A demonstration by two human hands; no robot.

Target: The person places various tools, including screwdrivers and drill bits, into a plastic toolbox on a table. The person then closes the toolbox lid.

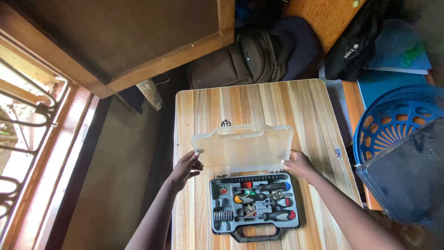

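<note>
Toolkit case [255,207] lies open mid-worktop [305,106], its clear lid [244,147] raised on the far side with long axis left–right; left hand [186,166] and right hand [299,163] each pinch one lid end, equally near.

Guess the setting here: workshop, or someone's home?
Probably a room in a home, not a workshop. A small wood-grain table stands by a barred window, with a backpack on the floor and a blue laundry basket beside it.
</note>
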